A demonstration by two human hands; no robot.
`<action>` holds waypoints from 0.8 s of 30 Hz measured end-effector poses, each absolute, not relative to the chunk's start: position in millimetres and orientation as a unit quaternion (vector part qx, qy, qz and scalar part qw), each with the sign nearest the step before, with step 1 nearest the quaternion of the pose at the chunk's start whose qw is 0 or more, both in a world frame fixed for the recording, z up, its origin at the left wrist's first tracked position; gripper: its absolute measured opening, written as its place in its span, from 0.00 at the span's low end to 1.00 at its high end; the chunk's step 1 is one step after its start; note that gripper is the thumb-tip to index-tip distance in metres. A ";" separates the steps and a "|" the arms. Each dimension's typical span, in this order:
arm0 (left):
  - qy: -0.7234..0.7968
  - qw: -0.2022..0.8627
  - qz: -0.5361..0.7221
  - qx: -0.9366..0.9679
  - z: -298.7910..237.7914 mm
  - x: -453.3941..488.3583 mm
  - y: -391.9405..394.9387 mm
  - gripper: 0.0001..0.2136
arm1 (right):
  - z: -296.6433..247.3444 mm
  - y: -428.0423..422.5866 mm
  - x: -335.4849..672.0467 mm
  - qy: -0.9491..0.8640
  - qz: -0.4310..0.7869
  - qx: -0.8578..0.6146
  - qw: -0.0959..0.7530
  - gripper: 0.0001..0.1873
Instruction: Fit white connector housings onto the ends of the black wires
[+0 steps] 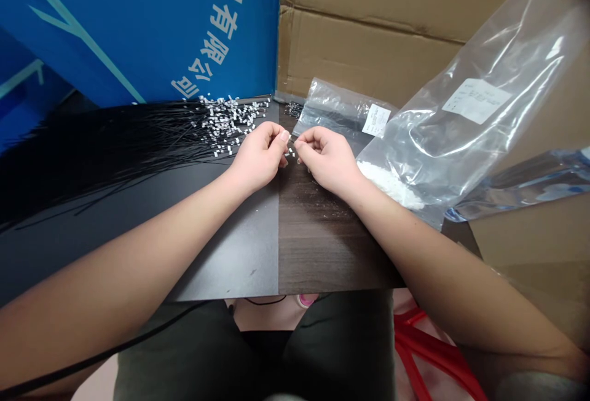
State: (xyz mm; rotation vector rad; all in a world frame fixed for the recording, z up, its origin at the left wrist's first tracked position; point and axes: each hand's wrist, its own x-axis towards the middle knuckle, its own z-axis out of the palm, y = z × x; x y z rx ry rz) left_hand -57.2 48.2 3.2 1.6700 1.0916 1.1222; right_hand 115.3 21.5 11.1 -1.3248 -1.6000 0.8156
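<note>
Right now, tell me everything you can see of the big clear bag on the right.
The big clear bag looks like thin, shiny, creased plastic. A white label sits about midway up, its print too small to read. White contents lie bunched in its lower end, beside the right hand and over the table. The bag slants up to the right, in front of the cardboard. Whether the right forearm touches it, I cannot tell.

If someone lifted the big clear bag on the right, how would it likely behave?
The bag would probably flop and fold, since its sides are wrinkled. It seems light for its size: the white bits gather only at its lower end. Its glossy surface may be somewhat slippery.
</note>
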 end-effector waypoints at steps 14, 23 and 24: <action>0.444 0.402 0.435 0.673 8.0 -56.8 44.9 0.09 | 7.1 23.2 114.9 -0.645 0.322 -0.538 0.436 0.04; 0.447 0.389 0.432 0.680 4.6 -57.2 46.7 0.09 | 6.3 23.6 114.0 -0.650 0.317 -0.538 0.434 0.05; 0.447 0.387 0.432 0.681 4.1 -57.4 46.9 0.09 | 6.0 23.8 114.1 -0.650 0.317 -0.538 0.433 0.05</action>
